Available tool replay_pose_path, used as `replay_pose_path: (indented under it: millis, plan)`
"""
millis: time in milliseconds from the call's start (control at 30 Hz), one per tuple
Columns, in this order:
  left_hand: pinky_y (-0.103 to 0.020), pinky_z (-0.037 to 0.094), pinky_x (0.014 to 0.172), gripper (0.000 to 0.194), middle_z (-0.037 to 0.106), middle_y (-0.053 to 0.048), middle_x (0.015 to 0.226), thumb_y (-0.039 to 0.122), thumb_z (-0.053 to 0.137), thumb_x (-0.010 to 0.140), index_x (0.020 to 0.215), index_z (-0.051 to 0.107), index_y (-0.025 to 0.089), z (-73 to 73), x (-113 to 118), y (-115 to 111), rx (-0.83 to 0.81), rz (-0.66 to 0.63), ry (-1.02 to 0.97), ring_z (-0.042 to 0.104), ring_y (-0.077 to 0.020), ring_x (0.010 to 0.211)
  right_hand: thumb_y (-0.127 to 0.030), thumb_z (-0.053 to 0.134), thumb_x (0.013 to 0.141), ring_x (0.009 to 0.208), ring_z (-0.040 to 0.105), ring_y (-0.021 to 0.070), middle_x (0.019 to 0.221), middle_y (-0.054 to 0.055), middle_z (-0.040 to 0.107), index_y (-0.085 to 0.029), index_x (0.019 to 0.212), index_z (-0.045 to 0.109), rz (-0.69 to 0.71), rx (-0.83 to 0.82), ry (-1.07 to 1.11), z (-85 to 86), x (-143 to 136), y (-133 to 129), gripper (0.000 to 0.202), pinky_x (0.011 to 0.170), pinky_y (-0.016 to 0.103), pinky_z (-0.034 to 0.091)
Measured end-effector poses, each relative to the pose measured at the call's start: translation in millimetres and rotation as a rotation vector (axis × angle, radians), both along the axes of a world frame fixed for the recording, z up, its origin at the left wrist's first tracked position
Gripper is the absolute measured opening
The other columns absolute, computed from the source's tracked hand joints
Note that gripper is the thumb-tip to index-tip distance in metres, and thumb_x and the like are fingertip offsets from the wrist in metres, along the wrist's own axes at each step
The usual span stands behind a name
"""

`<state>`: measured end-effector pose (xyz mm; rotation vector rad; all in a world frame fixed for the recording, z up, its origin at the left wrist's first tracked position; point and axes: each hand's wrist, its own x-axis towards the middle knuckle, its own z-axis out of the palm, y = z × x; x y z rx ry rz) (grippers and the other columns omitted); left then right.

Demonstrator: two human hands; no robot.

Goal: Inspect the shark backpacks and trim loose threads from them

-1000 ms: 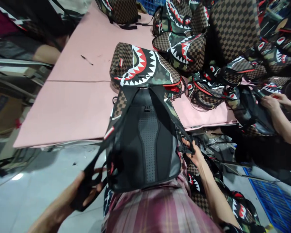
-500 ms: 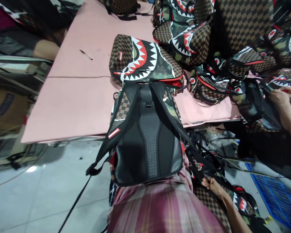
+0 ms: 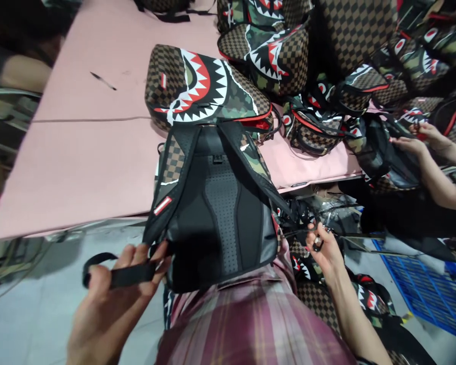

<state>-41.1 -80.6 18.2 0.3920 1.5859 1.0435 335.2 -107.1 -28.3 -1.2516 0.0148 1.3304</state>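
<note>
A backpack point(image 3: 222, 213) rests upright against my lap and the table edge, its black padded back panel and shoulder straps facing me. My left hand point(image 3: 112, 304) is beside its lower left corner, palm up, gripping a black webbing strap point(image 3: 133, 274) that runs across the thumb and fingers. To the right of the bag, my right hand point(image 3: 329, 256) is partly curled around a small dark and metallic tool point(image 3: 318, 244), which looks like small scissors. Behind the bag, a checkered shark-mouth backpack point(image 3: 201, 86) lies on the pink table.
More shark-print bags point(image 3: 273, 56) are heaped on the right of the pink table point(image 3: 87, 167), with a pen point(image 3: 103, 81) on the left. Another person's hands point(image 3: 414, 142) hold a bag at the right. A blue plastic crate point(image 3: 421, 289) and more bags are below.
My left hand has come into view and holds the strap that hung loose. My right hand has risen beside the bag. The whole view has shifted, so the table appears further left.
</note>
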Motion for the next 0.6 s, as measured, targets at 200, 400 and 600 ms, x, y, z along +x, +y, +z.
replay_pose_path:
  millis: [200, 400, 600]
  plan:
    - [-0.043, 0.058, 0.076, 0.05, 0.065, -0.006, 0.113, 0.043, 0.041, 0.09, 0.136, 0.038, 0.023, -18.8, 23.5, 9.1, 0.11, 0.315, -0.784, 0.057, -0.0287, 0.11, -0.014, 0.051, 0.087, 0.054, 0.064, 0.008, 0.081, 0.006, 0.072, -0.013, 0.095, 0.062, -0.091, -0.208, 0.234, 3.7, -2.3, 9.8, 0.014, 0.05, 0.014, 0.054]
    - [-0.051, 0.049, 0.086, 0.048, 0.068, -0.011, 0.104, 0.047, 0.039, 0.09, 0.126, 0.051, 0.018, -30.5, 20.9, 24.2, 0.043, 0.315, -1.013, 0.05, -0.0324, 0.117, -0.017, 0.031, 0.096, 0.062, 0.067, 0.0081, 0.084, 0.005, 0.073, -0.017, 0.123, 0.049, -0.145, -0.265, 0.436, 7.0, -1.8, 23.6, 0.033, 0.051, 0.013, 0.054]
    - [-0.048, 0.034, 0.101, 0.047, 0.064, -0.007, 0.111, 0.055, 0.045, 0.084, 0.11, 0.062, 0.02, -27.9, 21.0, 36.1, 0.059, 0.194, -1.108, 0.042, -0.0293, 0.125, -0.018, 0.022, 0.098, 0.073, 0.069, 0.0072, 0.089, 0.005, 0.073, -0.018, 0.121, 0.05, -0.14, -0.321, 0.406, -5.9, 4.2, 23.7, 0.037, 0.055, 0.011, 0.055]
